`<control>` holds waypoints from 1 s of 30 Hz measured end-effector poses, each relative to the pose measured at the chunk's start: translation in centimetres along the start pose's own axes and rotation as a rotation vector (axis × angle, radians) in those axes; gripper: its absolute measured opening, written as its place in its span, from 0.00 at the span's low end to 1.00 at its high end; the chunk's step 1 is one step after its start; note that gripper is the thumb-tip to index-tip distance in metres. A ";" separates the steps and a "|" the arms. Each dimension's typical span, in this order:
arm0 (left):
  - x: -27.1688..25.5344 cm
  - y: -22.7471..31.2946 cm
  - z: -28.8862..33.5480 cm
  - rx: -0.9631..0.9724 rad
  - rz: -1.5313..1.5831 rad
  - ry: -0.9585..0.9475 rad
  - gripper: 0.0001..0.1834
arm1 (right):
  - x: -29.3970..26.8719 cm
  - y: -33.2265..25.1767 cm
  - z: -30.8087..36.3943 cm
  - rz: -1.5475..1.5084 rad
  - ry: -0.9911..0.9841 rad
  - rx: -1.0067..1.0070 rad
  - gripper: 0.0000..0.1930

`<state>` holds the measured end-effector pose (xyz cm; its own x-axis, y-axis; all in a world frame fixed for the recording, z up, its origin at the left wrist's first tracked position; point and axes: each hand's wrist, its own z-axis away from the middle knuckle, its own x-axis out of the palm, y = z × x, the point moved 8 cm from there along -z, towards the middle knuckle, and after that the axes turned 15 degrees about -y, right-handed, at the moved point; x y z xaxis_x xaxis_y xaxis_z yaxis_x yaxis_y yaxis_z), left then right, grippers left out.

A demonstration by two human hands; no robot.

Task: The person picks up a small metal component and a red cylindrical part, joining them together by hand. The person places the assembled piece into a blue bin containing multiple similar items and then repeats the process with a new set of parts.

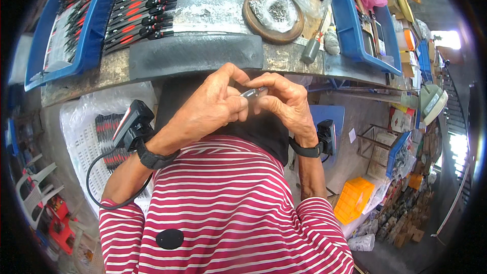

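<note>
A small grey part [251, 93] is held at the fingertips of the left hand [219, 99] and right hand [287, 100]. Beyond the left hand, a dark pad [198, 57] is set along the bench [203, 12], with black-and-red tools [139, 12] laid in rows past it. Beyond the right hand, a round dish [276, 36] and a screwdriver [311, 49] are placed, with a blue bin [346, 25] seen farther right.

Grey floor [346, 168], worn wooden bench [114, 67]

I'm standing in a workshop: a worn surface [114, 67] is carrying rows of matching black-and-red parts [138, 10], a blue bin [99, 20] is holding more, and a handled tool [310, 50] is lying nearby.
</note>
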<state>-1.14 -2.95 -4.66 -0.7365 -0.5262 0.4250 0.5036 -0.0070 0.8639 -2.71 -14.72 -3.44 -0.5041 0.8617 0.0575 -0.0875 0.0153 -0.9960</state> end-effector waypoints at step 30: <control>-6.3 6.7 5.9 0.112 -0.492 0.119 0.22 | 7.2 -8.8 -7.9 1.183 -0.114 -0.412 0.16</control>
<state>4.18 5.33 0.11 -0.8143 -0.5766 -0.0673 0.0541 -0.1909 0.9801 1.26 -4.67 5.22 -0.1637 0.4078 -0.8983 0.7317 -0.5605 -0.3878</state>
